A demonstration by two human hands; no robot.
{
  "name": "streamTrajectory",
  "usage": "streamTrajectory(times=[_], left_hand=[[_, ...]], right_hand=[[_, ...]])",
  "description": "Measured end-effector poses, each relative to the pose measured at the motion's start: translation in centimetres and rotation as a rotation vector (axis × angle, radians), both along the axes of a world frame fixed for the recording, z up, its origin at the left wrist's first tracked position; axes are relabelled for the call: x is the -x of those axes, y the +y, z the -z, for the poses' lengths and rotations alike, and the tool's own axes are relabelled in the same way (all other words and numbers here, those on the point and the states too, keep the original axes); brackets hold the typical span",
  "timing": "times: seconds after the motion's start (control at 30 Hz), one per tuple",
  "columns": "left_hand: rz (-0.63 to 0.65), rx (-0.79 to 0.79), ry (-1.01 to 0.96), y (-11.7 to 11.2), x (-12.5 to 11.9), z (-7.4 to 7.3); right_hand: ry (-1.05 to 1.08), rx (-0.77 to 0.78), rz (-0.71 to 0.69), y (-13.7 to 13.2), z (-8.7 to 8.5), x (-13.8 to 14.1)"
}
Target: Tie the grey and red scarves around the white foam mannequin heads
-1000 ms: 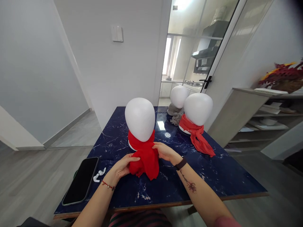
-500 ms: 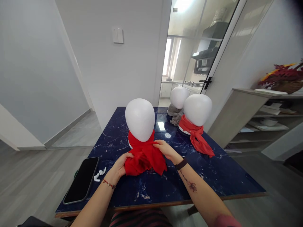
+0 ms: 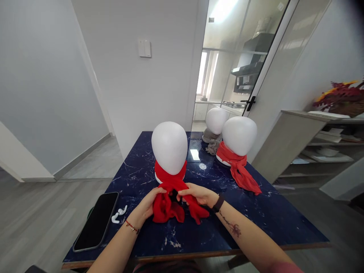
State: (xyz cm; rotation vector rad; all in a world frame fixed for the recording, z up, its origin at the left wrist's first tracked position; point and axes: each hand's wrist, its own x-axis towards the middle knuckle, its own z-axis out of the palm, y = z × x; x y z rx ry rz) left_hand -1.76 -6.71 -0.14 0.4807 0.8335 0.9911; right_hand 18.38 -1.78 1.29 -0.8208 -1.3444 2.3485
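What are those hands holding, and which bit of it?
The bright red scarf, by its hanging front ends: the left hand grips one, the right hand the other, in front of the nearest mannequin head.

White glare high in the glass door, wide-angle stretch, dark upper-right corner

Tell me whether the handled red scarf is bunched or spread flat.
Bunched: the red scarf wraps beneath the nearest white head, its ends crumpled in folds at the left hand and right hand.

Red scarf of matt cloth, smooth white mannequin head, glossy marble-look tabletop
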Motion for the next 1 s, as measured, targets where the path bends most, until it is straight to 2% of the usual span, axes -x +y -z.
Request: streamTrajectory(times=[0.07, 0.17, 0.3, 0.4, 0.53, 0.63, 0.8, 0.87, 1.0], left_hand=[[0.008, -0.015, 0.025, -0.2, -0.2, -0.3], [0.041, -0.035, 0.007, -0.4, -0.3, -0.5], [0.086, 0.024, -0.149, -0.3, -0.5, -0.6], [-0.014, 0.052, -0.141, 0.1, -1.0, -0.5], [-0.163, 0.111, -0.038, 0.7, -1.5, 0.0], [-0.186, 0.127, -0.097, 1.0, -1.1, 0.0], [-0.216, 0.043, -0.193, 0.5, -0.4, -1.0], [-0.213, 0.006, -0.119, 0.2, -0.6, -1.2], [-0.212, -0.126, 0.09, -0.3, -1.2, -0.8]], right_hand=[[0.041, -0.171, -0.063, -1.0, -0.7, 0.1], [0.035, -0.337, -0.167, -2.1, -1.3, 0.3], [-0.071, -0.581, -0.253, -2.9, -0.6, 1.1], [-0.12, -0.686, -0.243, -3.3, 0.1, 1.9], [-0.147, -0.714, -0.249, -3.0, 0.1, 1.9], [-0.225, -0.757, -0.185, -1.9, 0.0, 1.0], [-0.32, -0.956, 0.068, -1.0, 1.0, 0.6], [-0.333, -1.093, 0.131, -1.1, 1.5, 1.1], [-0.37, -1.33, 0.143, -1.2, 2.0, 1.8]])
